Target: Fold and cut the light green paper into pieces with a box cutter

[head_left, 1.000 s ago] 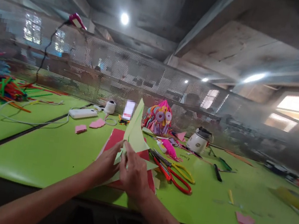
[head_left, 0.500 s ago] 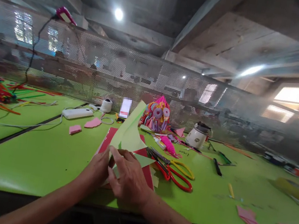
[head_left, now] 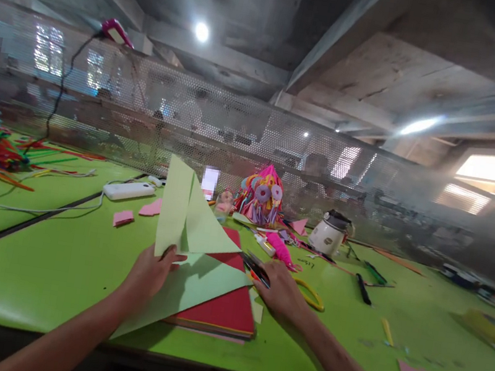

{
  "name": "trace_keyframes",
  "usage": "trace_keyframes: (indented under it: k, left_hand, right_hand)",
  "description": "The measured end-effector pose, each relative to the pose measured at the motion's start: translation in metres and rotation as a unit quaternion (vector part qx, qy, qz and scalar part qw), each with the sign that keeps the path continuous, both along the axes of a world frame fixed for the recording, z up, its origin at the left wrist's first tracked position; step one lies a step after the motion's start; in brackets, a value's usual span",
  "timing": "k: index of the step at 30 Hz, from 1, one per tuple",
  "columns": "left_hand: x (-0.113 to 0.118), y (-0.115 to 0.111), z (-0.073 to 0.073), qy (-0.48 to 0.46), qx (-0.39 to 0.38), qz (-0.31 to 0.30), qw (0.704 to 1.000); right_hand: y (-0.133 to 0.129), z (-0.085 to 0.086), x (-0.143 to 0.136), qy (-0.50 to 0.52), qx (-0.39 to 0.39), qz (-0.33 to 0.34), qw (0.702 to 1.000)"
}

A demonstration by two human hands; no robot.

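Observation:
My left hand point(head_left: 153, 277) pinches a pale green sheet of paper point(head_left: 176, 205) near its lower edge, and the sheet stands up from the table with a crease or slit down it. Below it a mint-green pointed flap of paper point(head_left: 198, 287) lies across a stack of red paper point(head_left: 228, 308); I cannot tell whether flap and sheet are joined. To the right, my right hand point(head_left: 282, 291) is closed over the scissors point(head_left: 312, 296). Their dark blades point toward the red stack and a yellow handle loop shows beyond the hand, while the rest is covered.
Behind the stack are a colourful tasselled ornament point(head_left: 262, 197), a pink bundle point(head_left: 279, 248) and a white pot-like container point(head_left: 330, 231). At left lie a white power strip point(head_left: 129, 190) and pink paper pieces point(head_left: 124, 218). A black-handled tool point(head_left: 363, 288) lies at right.
My right hand has left the paper and moved right onto the scissors. My left hand has shifted left, still holding the paper, which has opened out and uncovers more of the red stack.

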State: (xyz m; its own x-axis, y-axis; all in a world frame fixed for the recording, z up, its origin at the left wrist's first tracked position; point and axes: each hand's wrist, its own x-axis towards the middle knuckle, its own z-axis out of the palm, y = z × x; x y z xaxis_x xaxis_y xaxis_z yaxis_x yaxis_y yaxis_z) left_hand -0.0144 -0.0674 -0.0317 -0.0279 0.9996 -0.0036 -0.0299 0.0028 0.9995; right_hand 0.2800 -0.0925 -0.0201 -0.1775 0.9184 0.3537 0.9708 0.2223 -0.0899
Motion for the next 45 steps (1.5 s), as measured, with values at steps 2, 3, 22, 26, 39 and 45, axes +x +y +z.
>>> trace_keyframes:
  k: [2,3,22,26,39,45]
  left_hand:
    - [0.000,-0.002,0.004,-0.016,-0.015,0.002,1.000]
    - [0.000,-0.003,0.006,-0.027,-0.023,0.005,0.999]
    - [0.005,-0.022,0.002,0.011,0.031,0.024,0.999]
    - [0.005,-0.024,0.001,-0.017,0.032,0.016,0.999]
    - [-0.003,0.001,-0.002,-0.114,0.093,-0.026,0.989]
    - [-0.008,-0.005,0.012,-0.169,0.020,-0.012,0.985]
  right_hand:
    - [-0.006,-0.005,0.003,0.002,0.001,-0.001,1.000]
    - [-0.009,-0.007,0.004,0.005,0.011,-0.003,1.000]
    - [0.014,0.114,-0.047,0.180,0.192,0.142,0.954]
    - [0.023,0.169,-0.085,0.194,0.096,0.235,0.948]
    - [0.003,0.160,-0.101,0.468,0.260,0.169,0.827]
    - [-0.016,0.045,-0.081,0.496,-0.081,0.232,0.833]
